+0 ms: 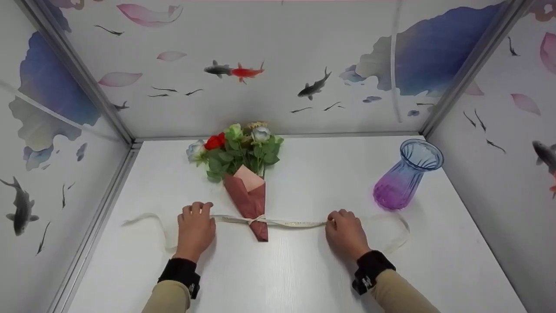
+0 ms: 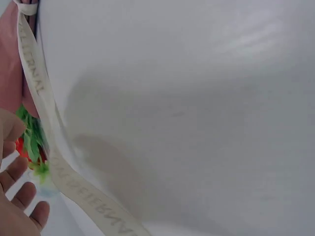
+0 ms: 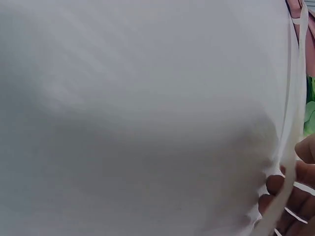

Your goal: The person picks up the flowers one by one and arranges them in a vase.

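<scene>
A bouquet (image 1: 245,150) of red, pale green and whitish flowers lies on its side in dark red wrapping paper (image 1: 252,195). A cream ribbon (image 1: 299,224) with printed letters is tied round the narrow part of the wrap. Its ends stretch out left and right. My left hand (image 1: 197,230) is over the left length; in the left wrist view its fingers (image 2: 24,194) are apart and the ribbon (image 2: 37,73) passes beside them. On the right length rests my right hand (image 1: 347,232). In the right wrist view the ribbon (image 3: 301,64) crosses loosely curled fingers (image 3: 275,184), with the thumb near its edge.
A glass vase (image 1: 404,178), blue above and purple below, stands at the right of the white table (image 1: 278,278). Printed walls (image 1: 278,104) with fish and petals enclose the back and both sides. The ribbon's loose tails curl beyond each hand.
</scene>
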Motion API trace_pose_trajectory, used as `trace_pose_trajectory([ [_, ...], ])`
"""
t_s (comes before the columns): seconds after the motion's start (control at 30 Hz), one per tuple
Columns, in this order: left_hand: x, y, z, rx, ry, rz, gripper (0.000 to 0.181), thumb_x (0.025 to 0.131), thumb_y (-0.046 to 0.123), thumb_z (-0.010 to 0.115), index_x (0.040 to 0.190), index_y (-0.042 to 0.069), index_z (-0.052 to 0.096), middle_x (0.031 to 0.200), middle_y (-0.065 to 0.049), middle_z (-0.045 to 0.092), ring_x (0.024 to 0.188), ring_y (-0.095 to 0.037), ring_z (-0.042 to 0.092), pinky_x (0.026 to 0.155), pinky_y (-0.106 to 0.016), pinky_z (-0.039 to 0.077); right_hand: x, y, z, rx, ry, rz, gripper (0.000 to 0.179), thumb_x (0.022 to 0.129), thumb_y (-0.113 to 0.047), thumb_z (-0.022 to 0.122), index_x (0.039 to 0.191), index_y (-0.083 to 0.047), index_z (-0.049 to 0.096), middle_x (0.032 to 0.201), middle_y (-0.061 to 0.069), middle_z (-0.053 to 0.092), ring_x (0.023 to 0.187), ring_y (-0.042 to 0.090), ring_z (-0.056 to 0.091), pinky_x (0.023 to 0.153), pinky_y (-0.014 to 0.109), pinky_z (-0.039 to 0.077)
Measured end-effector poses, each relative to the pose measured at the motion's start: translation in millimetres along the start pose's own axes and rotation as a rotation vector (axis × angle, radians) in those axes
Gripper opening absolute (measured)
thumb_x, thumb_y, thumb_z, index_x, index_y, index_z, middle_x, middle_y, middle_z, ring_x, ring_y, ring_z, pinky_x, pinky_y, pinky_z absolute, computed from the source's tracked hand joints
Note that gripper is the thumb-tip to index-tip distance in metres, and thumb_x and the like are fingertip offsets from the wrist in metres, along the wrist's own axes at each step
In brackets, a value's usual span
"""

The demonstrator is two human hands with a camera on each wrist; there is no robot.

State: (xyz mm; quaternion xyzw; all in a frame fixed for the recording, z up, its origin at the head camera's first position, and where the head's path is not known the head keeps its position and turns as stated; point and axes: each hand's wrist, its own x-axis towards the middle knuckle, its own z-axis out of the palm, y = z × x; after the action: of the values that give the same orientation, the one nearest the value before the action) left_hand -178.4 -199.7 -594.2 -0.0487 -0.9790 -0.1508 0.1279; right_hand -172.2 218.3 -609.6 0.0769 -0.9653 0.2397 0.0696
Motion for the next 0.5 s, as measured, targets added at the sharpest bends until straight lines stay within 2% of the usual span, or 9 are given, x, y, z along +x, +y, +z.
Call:
trace_pose_trajectory([
  [0.13, 6.5, 23.8, 2.3, -0.025, -0.022, 0.168, 0.042, 0.095, 0.017, 0.069, 0.136, 0.008, 0.059, 0.131, -0.017, 0.054, 0.124, -0.043, 0.046, 0.097, -0.058, 0.041, 5.9, -8.6, 3.0, -0.020, 0.037, -0.113, 0.018, 0.092, -0.012, 0.071, 0.109, -0.007, 0.068, 0.104, 0.010, 0.059, 0.097, 0.034, 0.056, 0.083, 0.052, 0.047],
  [0.23, 10.6, 41.2, 5.5, -0.034, -0.080, 0.252, 0.053, 0.098, 0.030, 0.069, 0.145, 0.011, 0.054, 0.145, -0.014, 0.048, 0.136, -0.041, 0.039, 0.106, -0.060, 0.038, 11.6, -20.1, 5.3, -0.009, 0.021, -0.186, 0.023, 0.093, -0.011, 0.072, 0.114, -0.006, 0.066, 0.110, 0.011, 0.061, 0.103, 0.036, 0.057, 0.087, 0.052, 0.048],
  [0.37, 15.1, 58.9, 12.4, -0.045, -0.176, 0.276, 0.068, 0.097, 0.047, 0.067, 0.153, 0.013, 0.048, 0.159, -0.011, 0.037, 0.149, -0.041, 0.025, 0.115, -0.062, 0.030, 17.3, -37.2, 8.2, 0.015, -0.025, -0.244, 0.022, 0.096, -0.011, 0.070, 0.117, -0.006, 0.066, 0.116, 0.011, 0.063, 0.109, 0.035, 0.057, 0.092, 0.051, 0.049],
  [0.5, 15.6, 68.1, 19.9, -0.033, -0.230, 0.256, 0.073, 0.096, 0.049, 0.067, 0.154, 0.011, 0.046, 0.164, -0.010, 0.033, 0.152, -0.043, 0.021, 0.116, -0.064, 0.027, 20.2, -53.0, 11.1, 0.043, -0.080, -0.296, 0.020, 0.100, -0.012, 0.065, 0.120, -0.007, 0.065, 0.119, 0.010, 0.064, 0.111, 0.033, 0.057, 0.096, 0.049, 0.048],
])
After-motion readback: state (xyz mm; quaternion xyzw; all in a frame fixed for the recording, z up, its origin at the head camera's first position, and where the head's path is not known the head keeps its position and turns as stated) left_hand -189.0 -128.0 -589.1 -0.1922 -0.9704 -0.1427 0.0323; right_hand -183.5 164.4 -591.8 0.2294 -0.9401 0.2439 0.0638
